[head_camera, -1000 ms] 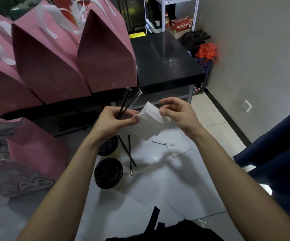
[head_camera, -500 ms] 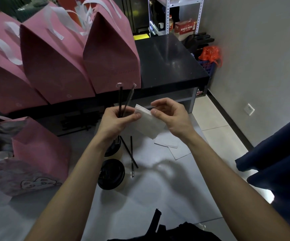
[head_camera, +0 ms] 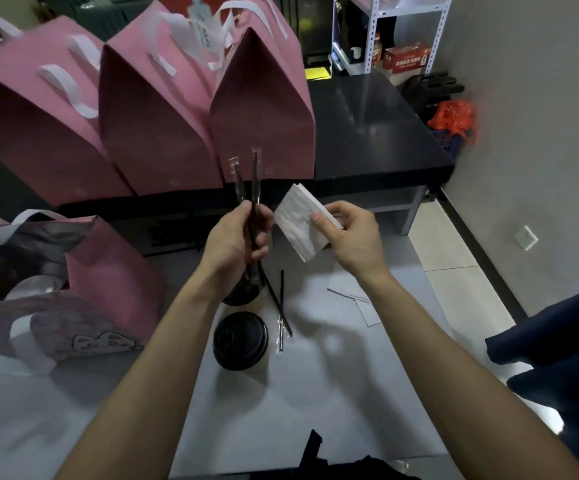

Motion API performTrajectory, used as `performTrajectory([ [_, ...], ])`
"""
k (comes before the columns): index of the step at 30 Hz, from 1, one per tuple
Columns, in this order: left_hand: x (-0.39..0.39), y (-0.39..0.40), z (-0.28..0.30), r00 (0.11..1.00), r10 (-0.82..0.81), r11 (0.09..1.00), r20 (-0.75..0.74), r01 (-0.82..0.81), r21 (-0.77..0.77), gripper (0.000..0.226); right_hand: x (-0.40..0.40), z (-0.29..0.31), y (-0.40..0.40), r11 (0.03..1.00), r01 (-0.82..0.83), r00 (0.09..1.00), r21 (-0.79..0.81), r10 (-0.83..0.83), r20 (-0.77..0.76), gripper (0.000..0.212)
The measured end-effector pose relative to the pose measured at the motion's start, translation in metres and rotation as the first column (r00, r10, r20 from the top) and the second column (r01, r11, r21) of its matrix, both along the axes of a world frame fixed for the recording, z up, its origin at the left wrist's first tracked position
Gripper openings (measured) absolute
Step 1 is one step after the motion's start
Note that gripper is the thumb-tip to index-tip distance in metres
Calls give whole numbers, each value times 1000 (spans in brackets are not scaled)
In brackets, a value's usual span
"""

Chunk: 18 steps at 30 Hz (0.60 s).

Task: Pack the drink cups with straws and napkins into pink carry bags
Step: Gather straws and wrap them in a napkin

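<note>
Left hand (head_camera: 236,237) gripping straws (head_camera: 250,188), right hand (head_camera: 350,237) pinching napkins (head_camera: 298,220), open bag (head_camera: 73,258) contents unclear

Both hands (head_camera: 236,237) (head_camera: 354,237) raised, fingers curled

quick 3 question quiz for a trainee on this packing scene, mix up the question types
1. True or false: the left hand grips two wrapped straws that point upward.
2. Multiple choice: the right hand holds A) a cup lid, B) a stack of white napkins, C) a bag handle.
3. Fill in: the cup with the black lid stands on the ____, not in a bag.

Key: 1 true. 2 B. 3 white table; two more straws lie beside it, and closed pink bags stand on the dark counter behind.
</note>
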<state>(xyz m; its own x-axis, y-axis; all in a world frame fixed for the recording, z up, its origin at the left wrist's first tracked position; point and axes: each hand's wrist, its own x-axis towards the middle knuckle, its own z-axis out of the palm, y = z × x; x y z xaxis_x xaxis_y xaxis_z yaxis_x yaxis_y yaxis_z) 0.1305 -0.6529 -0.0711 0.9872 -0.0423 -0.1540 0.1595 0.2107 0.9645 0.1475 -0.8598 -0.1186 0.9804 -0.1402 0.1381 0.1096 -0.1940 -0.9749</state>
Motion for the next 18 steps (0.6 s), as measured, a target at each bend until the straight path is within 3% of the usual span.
performTrajectory([
  [6, -8, 21, 0, 994, 95, 989, 50, -100, 105, 36, -8, 13, 46, 987, -161, 986, -6, 161, 38, 13],
  [11, -13, 39, 1, 974, 195, 976, 116, -205, 76, 22, -13, 24, 71, 950, -303, 951, -71, 307, 49, 18],
  [18, -27, 78, 10, 947, 259, 942, 190, -291, 169, 24, -19, 46, 97, 880, -450, 887, -152, 460, 44, 21],
])
